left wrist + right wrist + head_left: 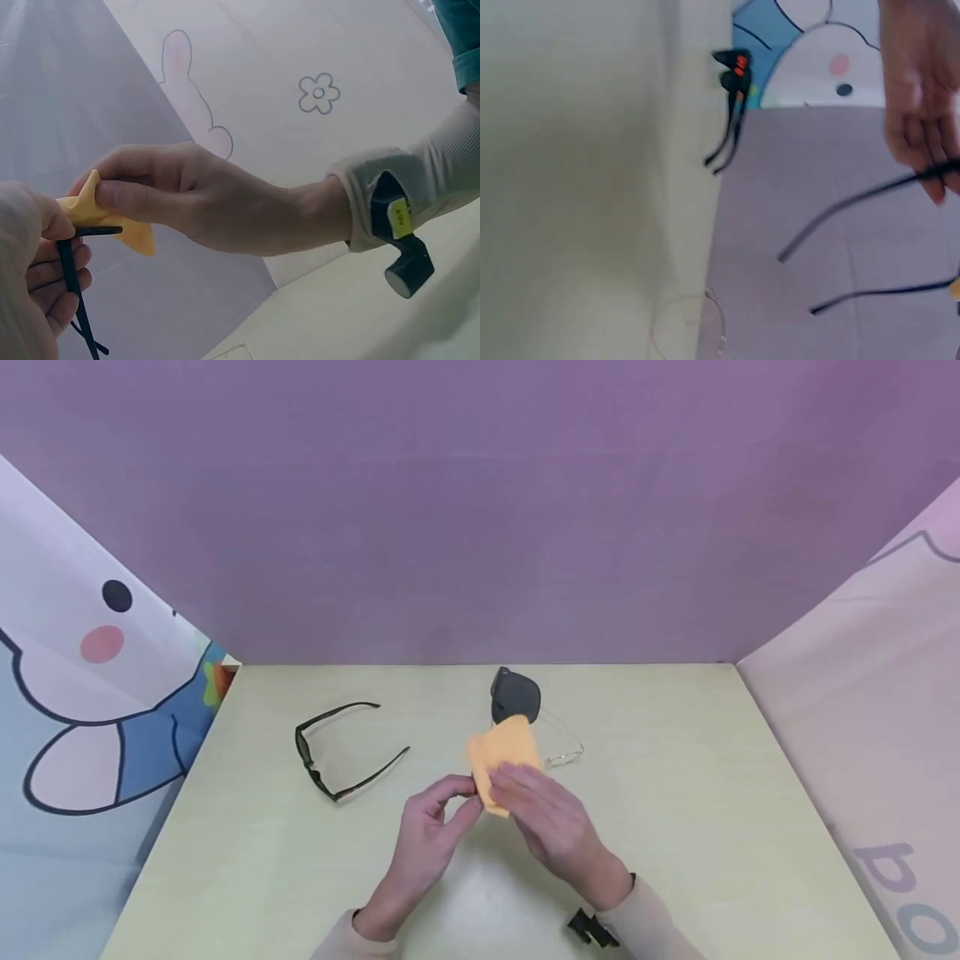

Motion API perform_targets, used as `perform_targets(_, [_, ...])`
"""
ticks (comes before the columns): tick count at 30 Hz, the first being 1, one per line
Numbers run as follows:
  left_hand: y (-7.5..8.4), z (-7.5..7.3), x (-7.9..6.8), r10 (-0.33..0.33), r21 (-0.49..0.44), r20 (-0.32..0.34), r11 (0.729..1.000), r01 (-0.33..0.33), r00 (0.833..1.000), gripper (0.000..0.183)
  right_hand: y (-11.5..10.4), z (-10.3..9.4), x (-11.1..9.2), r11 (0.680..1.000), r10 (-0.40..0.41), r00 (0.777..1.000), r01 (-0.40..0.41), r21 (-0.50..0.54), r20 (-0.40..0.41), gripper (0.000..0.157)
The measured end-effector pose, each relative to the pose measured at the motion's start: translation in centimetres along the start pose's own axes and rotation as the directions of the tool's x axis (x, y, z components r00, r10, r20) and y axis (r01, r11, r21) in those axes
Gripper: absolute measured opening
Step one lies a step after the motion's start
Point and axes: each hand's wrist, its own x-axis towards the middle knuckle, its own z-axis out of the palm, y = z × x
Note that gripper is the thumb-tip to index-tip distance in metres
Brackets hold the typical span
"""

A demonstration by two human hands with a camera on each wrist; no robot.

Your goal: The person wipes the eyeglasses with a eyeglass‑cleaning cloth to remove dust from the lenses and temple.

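Observation:
Dark sunglasses are held up over the table, one dark lens showing beyond an orange cloth. My left hand pinches the frame at its near end; in the left wrist view, fingers of that hand curl by a thin black temple. My right hand pinches the cloth around the near part of the sunglasses, hiding the other lens. In the right wrist view the two temples stick out, with part of my left hand above them.
Black-framed glasses lie with temples spread at the table's left. Thin wire-framed glasses rest behind my right hand, partly covered. A black clip-on device sits on my right sleeve. A purple wall stands behind the table.

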Motion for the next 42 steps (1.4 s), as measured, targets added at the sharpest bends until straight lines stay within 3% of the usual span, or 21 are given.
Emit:
perform_targets(5, [-0.1, -0.1, -0.2, -0.03, -0.003, -0.009, 1.0, 0.03, 1.0, 0.012, 0.3, 0.0, 0.2, 0.996, 0.087, 0.996, -0.087, 0.024, 0.001, 0.021])
perform_targets(13, [-0.3, 0.0, -0.1, -0.01, 0.014, 0.009, 1.0, 0.01, 1.0, 0.015, -1.4, 0.6, -0.1, 1.0, 0.005, 1.0, -0.005, 0.029, -0.028, 0.02])
perform_targets(24, [-0.6, 0.5, -0.6, -0.002, 0.02, 0.041, 1.0, 0.002, 0.999, 0.015, 0.1, 0.2, -0.3, 0.993, 0.115, 0.992, -0.114, 0.034, -0.044, 0.021])
perform_targets(35, [-0.6, 0.5, -0.4, 0.011, 0.047, 0.037, 0.999, -0.012, 0.999, 0.02, -1.8, 0.7, -0.3, 0.998, 0.017, 0.999, -0.014, 0.064, -0.046, 0.02])
perform_targets(42, [-0.5, 0.9, -0.7, 0.005, 0.048, 0.044, 0.999, -0.007, 0.999, 0.013, -0.2, 0.7, -0.5, 0.996, 0.089, 0.992, -0.086, 0.027, -0.088, 0.021])
